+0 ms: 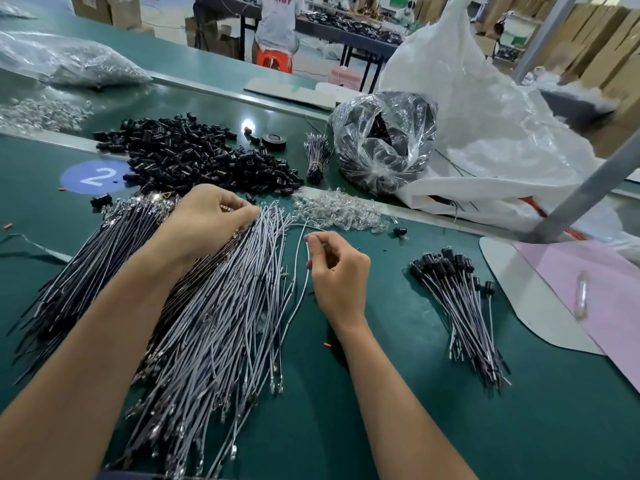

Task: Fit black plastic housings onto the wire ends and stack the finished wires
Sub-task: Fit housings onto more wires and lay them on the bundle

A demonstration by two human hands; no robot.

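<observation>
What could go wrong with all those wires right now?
The right hand pinches only one thin wire, so it might slip out. The left hand pinches ends in the big wire pile; strands could tangle and drag out together. Loose black caps lie close behind and might get knocked around.

bare mat point(398, 341) between wire pile point(214, 323), finished wires point(460, 306)

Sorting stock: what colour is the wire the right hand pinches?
Pale grey-white; the wire in the right hand shows in the head view.
</observation>
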